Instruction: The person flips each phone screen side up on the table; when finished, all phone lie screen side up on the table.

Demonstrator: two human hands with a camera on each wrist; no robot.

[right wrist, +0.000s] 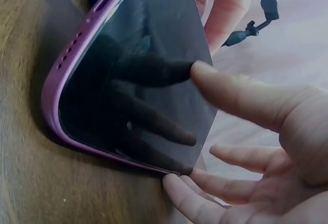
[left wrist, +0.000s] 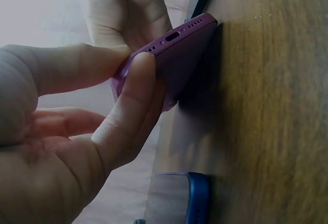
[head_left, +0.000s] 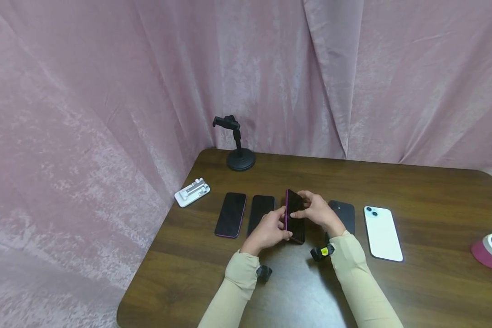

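Note:
Both hands hold a purple-framed smartphone (head_left: 296, 230) tilted on its side at the middle of the table, dark screen turned toward the right. My left hand (head_left: 268, 231) pinches its left edge near the bottom end. In the left wrist view, thumb and fingers grip the purple phone (left wrist: 177, 67) close to its charging port. My right hand (head_left: 320, 213) grips the other side. On the right wrist view's phone (right wrist: 123, 85), the thumb touches the screen and fingertips meet the long edge low by the tabletop.
Left of the hands lie two phones, one purple-edged (head_left: 230, 215) and one dark (head_left: 260, 210). To the right lie a black phone (head_left: 345, 214) and a white phone (head_left: 383, 233), backs up. Also present: a white folding stand (head_left: 192, 192), a black phone stand (head_left: 240, 159), a pink round object (head_left: 488, 255).

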